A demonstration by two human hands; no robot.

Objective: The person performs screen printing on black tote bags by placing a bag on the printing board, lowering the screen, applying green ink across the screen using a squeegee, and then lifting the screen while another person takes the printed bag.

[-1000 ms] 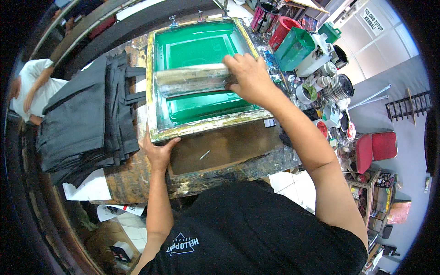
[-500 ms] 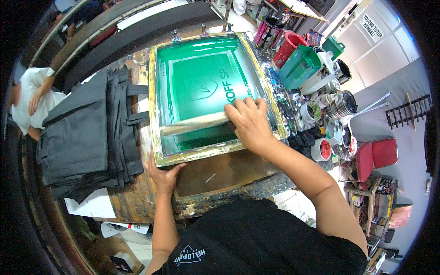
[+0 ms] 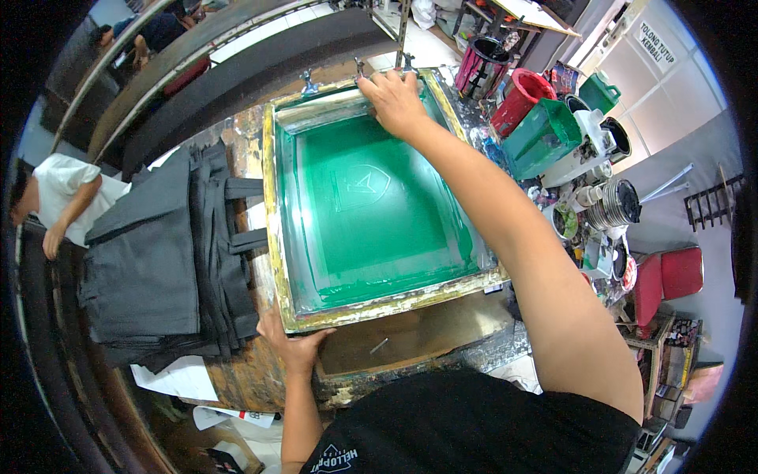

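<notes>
A screen printing frame [image 3: 274,229] with a worn yellow-and-white wooden rim lies on the worktable, its mesh [image 3: 379,229] coated in green ink. A shield-shaped emblem shows faintly in the mesh. At the frame's far end my right hand [image 3: 392,103] is closed on the right part of a wooden squeegee [image 3: 328,110], which lies crosswise inside the rim. My left hand [image 3: 290,344] grips the near left corner of the frame, thumb along the near edge and fingers at the left side, partly hidden.
Dark fabric bags [image 3: 150,253] are stacked at the left, handles reaching to the frame. Metal clamps [image 3: 308,82] stand at its far edge. A red container [image 3: 521,103], a green jug [image 3: 541,141] and several ink pots crowd the right. Another person [image 3: 67,193] is at the far left.
My right hand has pushed the squeegee from the near part of the mesh to the far end. The left hand stays at the frame's corner. The whole view has shifted slightly.
</notes>
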